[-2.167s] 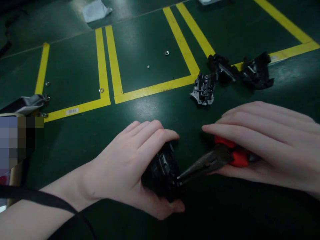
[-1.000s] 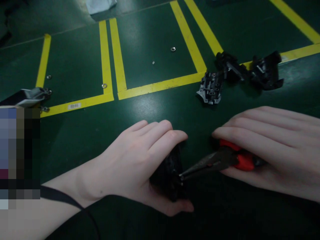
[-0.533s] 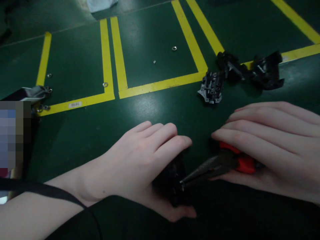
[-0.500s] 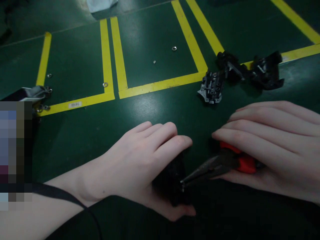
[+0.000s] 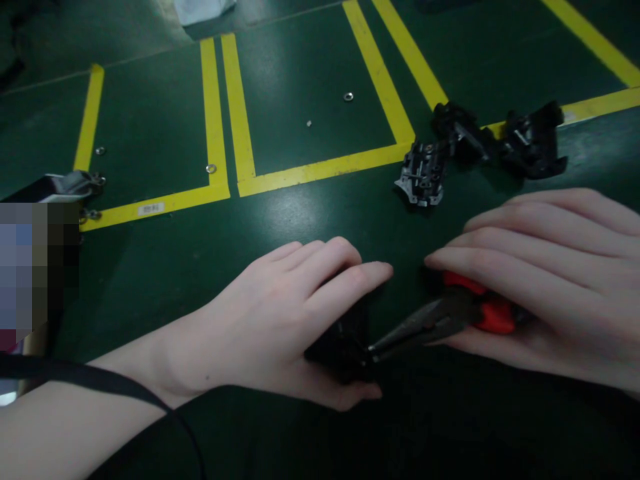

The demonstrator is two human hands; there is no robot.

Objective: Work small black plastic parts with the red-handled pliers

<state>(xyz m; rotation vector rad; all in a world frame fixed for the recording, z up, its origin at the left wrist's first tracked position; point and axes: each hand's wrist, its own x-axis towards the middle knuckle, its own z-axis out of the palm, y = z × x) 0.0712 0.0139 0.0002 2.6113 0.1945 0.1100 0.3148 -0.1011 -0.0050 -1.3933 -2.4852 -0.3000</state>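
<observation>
Left hand point(image 5: 280, 320) was clamped round a black plastic part point(image 5: 345, 343), at the near edge of the desk point(image 5: 165, 280), about centre. Right hand point(image 5: 540, 280) was closed on red-handled pliers point(image 5: 435, 320), nose touching the part's right side. Part looked light and stiff, likely brittle at the ribs, so best held by its body. Spare parts point(image 5: 530, 143) lay toward the far right.

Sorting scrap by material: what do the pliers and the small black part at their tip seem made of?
The pliers: dark, dull metal nose with a faint sheen, likely steel; the handles look like smooth red plastic or rubber sleeves. The black part in the left hand: probably moulded plastic, matte black, but it is dim and mostly covered, so uncertain.
</observation>
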